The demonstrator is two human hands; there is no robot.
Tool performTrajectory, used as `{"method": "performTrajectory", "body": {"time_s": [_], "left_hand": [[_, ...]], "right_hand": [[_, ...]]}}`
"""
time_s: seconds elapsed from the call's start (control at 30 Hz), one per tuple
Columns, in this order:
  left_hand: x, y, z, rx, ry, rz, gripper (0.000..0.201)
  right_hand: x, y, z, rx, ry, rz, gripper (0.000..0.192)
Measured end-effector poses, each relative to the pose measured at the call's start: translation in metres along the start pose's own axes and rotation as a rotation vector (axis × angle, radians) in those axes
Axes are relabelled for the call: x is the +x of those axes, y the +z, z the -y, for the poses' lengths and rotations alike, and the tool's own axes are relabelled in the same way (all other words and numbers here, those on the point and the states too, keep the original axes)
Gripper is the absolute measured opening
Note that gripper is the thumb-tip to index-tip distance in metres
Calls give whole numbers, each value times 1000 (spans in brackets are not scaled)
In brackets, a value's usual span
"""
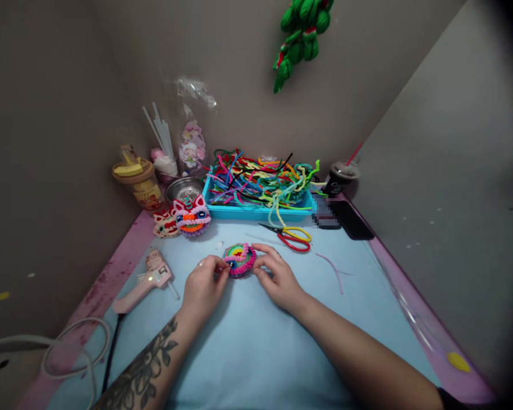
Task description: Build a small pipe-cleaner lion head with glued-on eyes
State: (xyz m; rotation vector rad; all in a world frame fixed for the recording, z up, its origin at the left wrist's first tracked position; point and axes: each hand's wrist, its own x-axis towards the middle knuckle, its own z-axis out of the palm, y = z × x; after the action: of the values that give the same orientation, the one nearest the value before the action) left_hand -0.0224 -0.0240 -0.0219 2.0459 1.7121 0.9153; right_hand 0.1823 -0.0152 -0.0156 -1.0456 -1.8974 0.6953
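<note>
Tray at table's back; scissors before it, glue gun left, phone right.

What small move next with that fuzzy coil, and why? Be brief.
Probably press the loose end at the coil's left edge down tight. The left hand pinches that edge, the right hand steadies the other side, and the coil lies flat on the blue mat. The glue gun lies untouched nearby.

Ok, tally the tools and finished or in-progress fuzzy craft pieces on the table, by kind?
Glue gun: 1
Scissors: 1
Lion heads: 2
Coiled disc, held between left hand and right hand: 1
Total: 5
</note>
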Motion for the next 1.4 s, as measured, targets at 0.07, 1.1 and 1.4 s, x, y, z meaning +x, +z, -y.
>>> {"method": "performTrajectory", "body": {"time_s": [0.07,1.1,1.4], "left_hand": [[0,-1,-1,2,2,-8,6],[4,1,-2,-244,-138,-24,14],[9,-3,-4,-719,-269,-30,21]], "right_hand": [[0,0,0,2,1,-3,10],[0,-2,3,10,-7,-17,11],[0,-2,2,-27,-54,-46,10]]}}
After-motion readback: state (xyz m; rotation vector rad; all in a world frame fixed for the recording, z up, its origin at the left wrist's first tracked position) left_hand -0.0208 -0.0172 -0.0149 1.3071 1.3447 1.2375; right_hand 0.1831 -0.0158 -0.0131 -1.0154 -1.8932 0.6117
